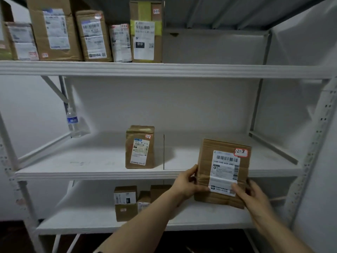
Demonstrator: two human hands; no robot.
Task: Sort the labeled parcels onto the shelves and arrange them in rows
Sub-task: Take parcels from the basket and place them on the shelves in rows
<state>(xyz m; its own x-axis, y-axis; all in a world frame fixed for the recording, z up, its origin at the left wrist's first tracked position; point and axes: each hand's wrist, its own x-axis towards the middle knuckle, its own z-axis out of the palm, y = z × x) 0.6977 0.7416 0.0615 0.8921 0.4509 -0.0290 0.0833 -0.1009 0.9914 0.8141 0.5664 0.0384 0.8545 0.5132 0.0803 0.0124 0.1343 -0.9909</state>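
Note:
A brown cardboard parcel [206,161] with a white barcode label and a red-edged tag reading 3-2-8 is held upright in front of the middle shelf [102,174], at its right half. My left hand [186,183] grips its lower left edge. My right hand [249,194] grips its lower right corner, thumb across the label. One labeled parcel [139,147] stands upright on the middle shelf near the centre. Several labeled parcels [93,36] stand in a row on the left half of the top shelf [218,70].
A water bottle [73,121] stands at the back left of the middle shelf. Several small boxes [125,203] sit on the lower shelf [182,227]. White perforated uprights [313,143] frame the rack at right; a white wall lies behind.

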